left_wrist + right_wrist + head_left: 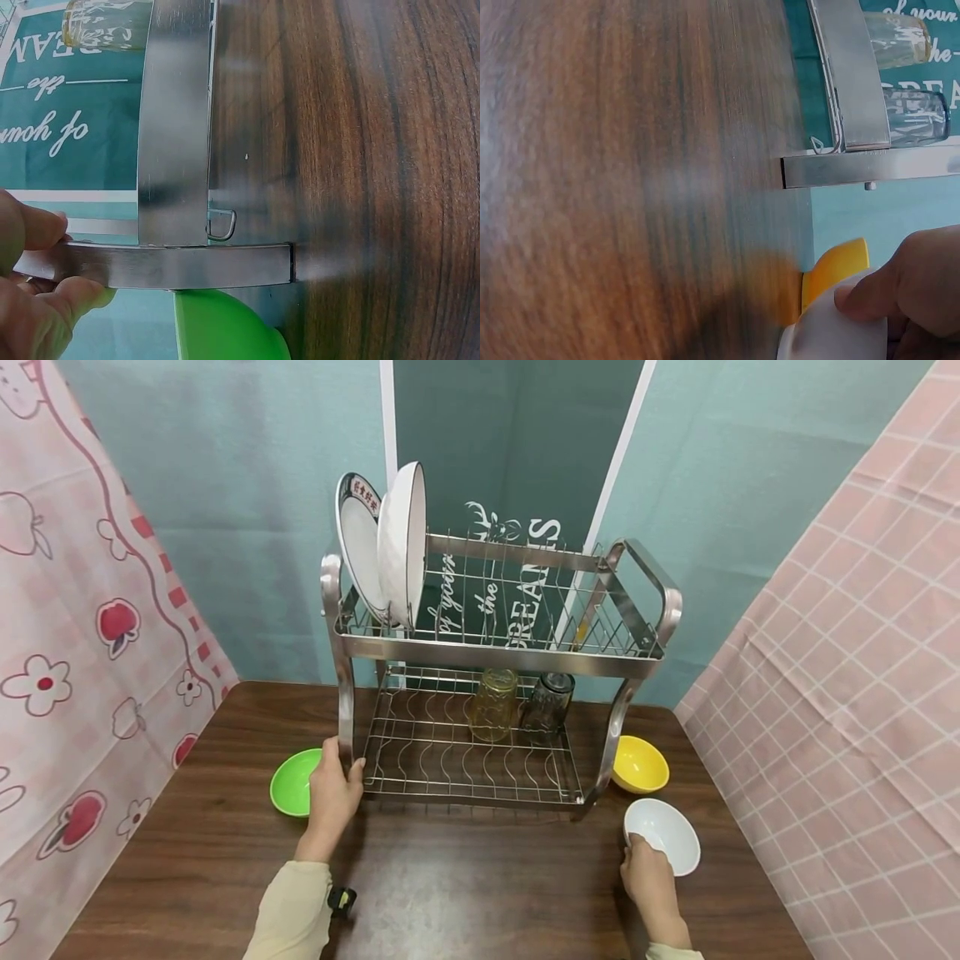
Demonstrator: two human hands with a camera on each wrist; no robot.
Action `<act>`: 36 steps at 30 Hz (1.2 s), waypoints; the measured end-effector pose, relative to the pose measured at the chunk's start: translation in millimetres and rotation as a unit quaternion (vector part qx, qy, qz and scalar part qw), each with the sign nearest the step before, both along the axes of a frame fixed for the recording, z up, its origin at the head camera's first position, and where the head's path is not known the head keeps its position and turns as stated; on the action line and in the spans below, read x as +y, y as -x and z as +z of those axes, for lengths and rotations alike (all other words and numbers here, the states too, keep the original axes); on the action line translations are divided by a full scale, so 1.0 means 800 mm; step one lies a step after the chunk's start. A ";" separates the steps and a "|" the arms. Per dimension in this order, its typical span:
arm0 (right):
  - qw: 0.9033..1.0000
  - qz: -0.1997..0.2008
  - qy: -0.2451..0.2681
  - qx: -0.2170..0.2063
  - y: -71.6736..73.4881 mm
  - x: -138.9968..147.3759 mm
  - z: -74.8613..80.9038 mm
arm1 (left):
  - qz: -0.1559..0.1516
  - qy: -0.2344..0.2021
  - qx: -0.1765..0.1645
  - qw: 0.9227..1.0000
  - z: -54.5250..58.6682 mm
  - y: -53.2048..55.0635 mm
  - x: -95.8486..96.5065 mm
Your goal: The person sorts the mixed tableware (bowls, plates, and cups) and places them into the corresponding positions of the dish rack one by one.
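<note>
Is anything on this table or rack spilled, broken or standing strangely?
Nothing stands out. The dark-rimmed round white plate tilts left in the two-tier silver metal rack, ordinary for racked dishes; no spill or breakage shows.

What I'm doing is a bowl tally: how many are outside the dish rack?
3: the green bowl left of the dish rack, the yellow bowl right of it, and the white bowl held by the right hand.

Shiny metal rack [495,655], glossy white bowl [666,833], smooth wood-grain table [465,885], matt cloth backdrop [255,518]

Head looks down; closer wrist views share rack [498,657].
</note>
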State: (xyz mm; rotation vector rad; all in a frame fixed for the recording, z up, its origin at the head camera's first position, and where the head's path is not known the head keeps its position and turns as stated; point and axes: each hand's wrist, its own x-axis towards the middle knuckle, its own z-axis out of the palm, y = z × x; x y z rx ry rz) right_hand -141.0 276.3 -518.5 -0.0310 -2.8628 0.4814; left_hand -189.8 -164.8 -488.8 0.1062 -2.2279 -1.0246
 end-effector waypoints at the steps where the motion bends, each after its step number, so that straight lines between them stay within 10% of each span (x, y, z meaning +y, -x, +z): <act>1: 1.000 0.001 -0.003 0.001 0.000 0.000 0.000 | 0.000 0.000 -0.001 1.000 0.000 0.000 0.000; 21: 1.000 -0.012 -0.006 -0.011 -0.003 0.000 0.002 | -0.005 0.003 0.012 1.000 0.001 -0.002 0.003; 36: 0.992 -0.015 -0.020 0.127 -0.003 -0.013 0.007 | -0.004 0.002 0.018 1.000 0.001 0.000 0.001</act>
